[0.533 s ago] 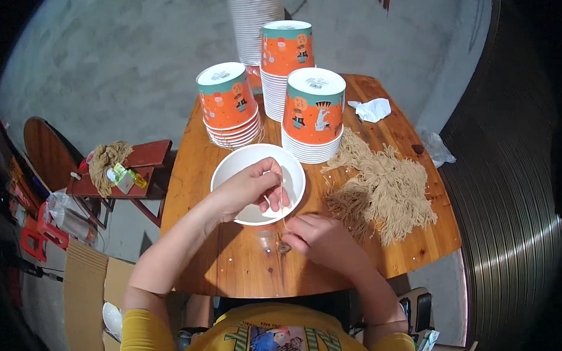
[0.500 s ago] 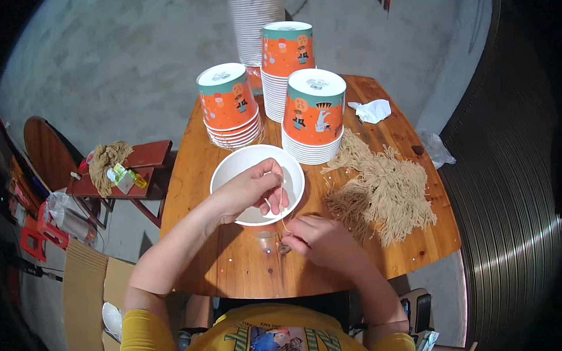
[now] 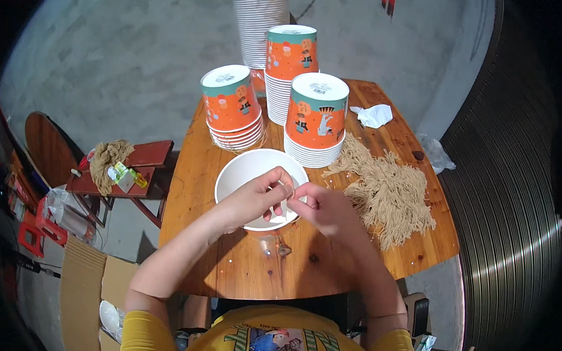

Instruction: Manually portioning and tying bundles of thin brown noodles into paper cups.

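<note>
Above the white bucket (image 3: 231, 171), whose open mouth faces up, my two hands meet at the fingertips. My left hand (image 3: 263, 196) pinches a thin beige string, mostly hidden by the fingers now. Close against it on the right, my right hand (image 3: 322, 208) also has thumb and forefinger pressed together on the string. Just right of my right hand lies a heap of loose beige strings (image 3: 393, 196). Behind the bucket stand upturned stacks of orange and green printed paper buckets (image 3: 316, 121), (image 3: 230, 106).
Farther back rise another orange bucket stack (image 3: 291, 60) and a tall white stack (image 3: 263, 27). Crumpled white tissue (image 3: 374, 116) lies at the table's (image 3: 247, 275) far right. A red bench (image 3: 150, 155) with more string stands left, near an open cardboard box (image 3: 81, 300).
My right hand has risen from below the bucket's rim to meet my left hand. The string stretched between them earlier is now gathered at the fingertips.
</note>
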`<state>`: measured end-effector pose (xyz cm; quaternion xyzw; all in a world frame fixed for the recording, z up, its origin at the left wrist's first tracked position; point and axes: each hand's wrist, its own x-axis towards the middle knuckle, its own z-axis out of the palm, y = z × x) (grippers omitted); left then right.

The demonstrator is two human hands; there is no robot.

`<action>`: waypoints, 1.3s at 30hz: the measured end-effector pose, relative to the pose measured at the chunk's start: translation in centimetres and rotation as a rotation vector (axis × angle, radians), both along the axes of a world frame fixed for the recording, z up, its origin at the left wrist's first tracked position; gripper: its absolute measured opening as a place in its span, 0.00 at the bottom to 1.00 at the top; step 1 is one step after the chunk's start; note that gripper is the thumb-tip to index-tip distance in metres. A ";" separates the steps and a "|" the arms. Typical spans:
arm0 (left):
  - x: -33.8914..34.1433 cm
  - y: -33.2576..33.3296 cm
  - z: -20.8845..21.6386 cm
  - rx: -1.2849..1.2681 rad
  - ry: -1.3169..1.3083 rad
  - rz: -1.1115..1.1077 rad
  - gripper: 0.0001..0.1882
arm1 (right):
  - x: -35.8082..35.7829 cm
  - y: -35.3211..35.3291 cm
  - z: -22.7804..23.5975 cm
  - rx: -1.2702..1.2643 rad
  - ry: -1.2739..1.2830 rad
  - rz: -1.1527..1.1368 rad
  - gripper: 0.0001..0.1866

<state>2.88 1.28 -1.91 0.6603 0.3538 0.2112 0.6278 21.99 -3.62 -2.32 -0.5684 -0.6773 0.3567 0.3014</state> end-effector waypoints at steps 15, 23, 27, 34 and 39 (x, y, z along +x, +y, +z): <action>0.4 -0.8 -0.3 -0.249 -0.031 0.101 0.16 | -1.0 1.8 -3.4 0.073 0.564 -0.081 0.10; 0.2 -0.9 -0.7 -0.296 -0.163 0.049 0.08 | 0.6 1.9 -2.2 0.024 0.660 0.057 0.05; 0.6 -1.3 -0.9 -0.335 -0.332 0.149 0.08 | 0.6 0.6 1.5 -0.069 0.538 0.315 0.07; 0.7 -2.2 -0.2 -0.221 -0.185 -0.006 0.09 | 1.0 1.9 4.1 -0.171 0.483 0.250 0.10; 0.6 -2.3 0.4 -0.184 -0.076 0.033 0.09 | 1.7 2.3 1.6 -0.174 0.597 0.043 0.10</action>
